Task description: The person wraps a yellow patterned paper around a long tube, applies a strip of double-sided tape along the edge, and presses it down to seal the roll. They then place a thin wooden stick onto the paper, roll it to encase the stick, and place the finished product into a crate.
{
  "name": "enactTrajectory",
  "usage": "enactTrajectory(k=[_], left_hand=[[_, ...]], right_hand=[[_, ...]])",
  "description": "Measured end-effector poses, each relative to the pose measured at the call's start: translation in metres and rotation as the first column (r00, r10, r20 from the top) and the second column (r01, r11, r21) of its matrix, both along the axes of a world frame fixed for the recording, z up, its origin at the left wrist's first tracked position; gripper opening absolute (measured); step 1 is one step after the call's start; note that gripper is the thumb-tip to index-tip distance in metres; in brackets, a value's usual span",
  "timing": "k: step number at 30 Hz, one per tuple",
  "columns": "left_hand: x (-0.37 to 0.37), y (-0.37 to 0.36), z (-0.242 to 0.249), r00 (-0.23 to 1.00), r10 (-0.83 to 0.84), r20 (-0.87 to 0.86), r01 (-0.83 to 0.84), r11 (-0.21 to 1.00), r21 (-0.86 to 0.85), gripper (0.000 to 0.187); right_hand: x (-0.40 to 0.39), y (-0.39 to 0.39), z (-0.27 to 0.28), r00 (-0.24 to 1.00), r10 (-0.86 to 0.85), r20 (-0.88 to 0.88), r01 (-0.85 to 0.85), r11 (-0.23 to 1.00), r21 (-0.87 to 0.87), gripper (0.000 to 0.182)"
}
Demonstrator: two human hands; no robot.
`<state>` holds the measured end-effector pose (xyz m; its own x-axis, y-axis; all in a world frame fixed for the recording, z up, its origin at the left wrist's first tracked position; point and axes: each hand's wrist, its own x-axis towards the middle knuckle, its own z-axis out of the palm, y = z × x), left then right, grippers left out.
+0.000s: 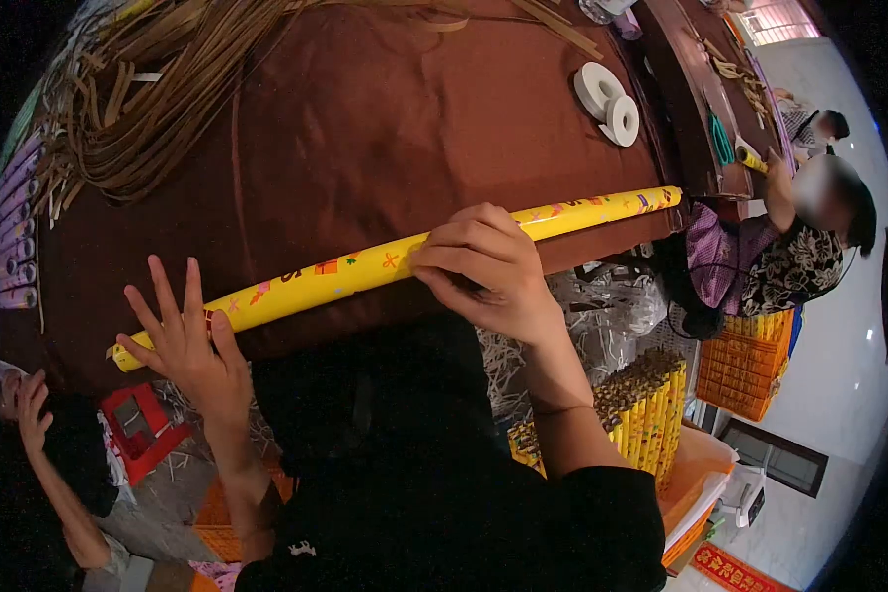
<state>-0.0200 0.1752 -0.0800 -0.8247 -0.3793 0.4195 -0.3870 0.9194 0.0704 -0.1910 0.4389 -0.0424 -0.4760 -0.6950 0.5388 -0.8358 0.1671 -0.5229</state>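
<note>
A long yellow roll of printed wrapping paper (335, 268) lies slantwise along the near edge of the brown-covered table (385, 109). My left hand (192, 355) rests over its left end, fingers spread wide and gripping nothing. Around the middle of the roll, my right hand (488, 261) is closed, thumb and fingertips pinched together against the paper. Whatever is between those fingertips is hidden. The roll's right end (666, 199) reaches the table's right side.
Brown strips (183, 118) are heaped at the back left, beside purple rolls (12, 247). Two white tape-like rolls (607, 104) lie at the back right. Upright yellow rolls (651, 419) stand below my right arm. Co-workers sit at right; another person's hand (32, 409) is at left.
</note>
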Motion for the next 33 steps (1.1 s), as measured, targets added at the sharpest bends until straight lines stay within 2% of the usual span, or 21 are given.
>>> enactTrajectory(k=[8,11,14,17,19,20,22,23,26,30,31,32,33], left_hand=[[-0.001,0.0,0.002,1.0,0.009,0.013,-0.009,1.0,-0.03,0.044],[-0.001,-0.001,0.001,1.0,0.004,0.006,-0.004,1.0,-0.027,0.044],[-0.001,0.001,0.002,1.0,0.006,0.008,-0.006,1.0,-0.022,0.044],[0.0,0.0,0.002,1.0,0.009,0.01,-0.008,1.0,-0.022,0.045],[-0.002,-0.001,0.001,1.0,-0.016,-0.006,0.016,1.0,-0.015,0.045],[-0.001,-0.003,-0.001,1.0,-0.009,-0.009,0.009,1.0,-0.026,0.045],[-0.003,-0.001,0.001,1.0,-0.014,-0.008,0.014,0.999,-0.03,0.047],[-0.001,-0.004,-0.002,1.0,-0.012,0.007,0.012,0.998,-0.059,0.047],[0.001,-0.003,-0.001,0.999,-0.031,0.014,0.032,0.998,-0.058,0.048],[0.0,-0.005,0.001,0.995,0.029,0.099,-0.016,0.992,-0.127,0.048],[0.0,-0.004,0.002,0.992,0.043,0.118,-0.025,0.989,-0.147,0.048],[0.002,-0.006,0.002,0.988,0.028,0.152,-0.007,0.99,-0.138,0.05],[0.002,-0.005,0.009,0.979,0.024,0.2,0.002,0.991,-0.131,0.052]], right_hand=[[0.004,-0.007,0.003,0.998,-0.061,-0.024,0.061,0.998,-0.024,0.025],[0.007,-0.009,0.008,0.998,-0.056,0.015,0.056,0.998,0.005,0.026],[0.01,-0.008,0.005,0.995,-0.095,-0.041,0.097,0.994,0.057,0.026],[0.015,-0.005,-0.005,0.992,-0.127,-0.003,0.127,0.988,0.082,0.035],[0.029,-0.018,0.001,0.949,-0.246,-0.198,0.268,0.959,0.089,0.052],[0.036,-0.02,-0.013,0.964,-0.152,-0.219,0.192,0.965,0.178,0.068],[0.051,-0.02,-0.024,0.949,-0.129,-0.286,0.232,0.903,0.362,0.072],[0.047,-0.009,-0.031,0.889,-0.133,-0.438,0.322,0.862,0.392,0.078],[0.031,0.035,-0.025,0.881,-0.176,-0.439,0.379,0.819,0.431,0.076],[-0.022,0.139,-0.023,0.787,-0.366,-0.497,0.585,0.696,0.415,0.084],[-0.038,0.165,-0.019,0.744,-0.458,-0.487,0.643,0.689,0.335,0.082],[-0.055,0.192,-0.019,0.651,-0.559,-0.514,0.744,0.606,0.282,0.08],[-0.069,0.22,-0.027,0.537,-0.641,-0.548,0.839,0.473,0.27,0.08]])
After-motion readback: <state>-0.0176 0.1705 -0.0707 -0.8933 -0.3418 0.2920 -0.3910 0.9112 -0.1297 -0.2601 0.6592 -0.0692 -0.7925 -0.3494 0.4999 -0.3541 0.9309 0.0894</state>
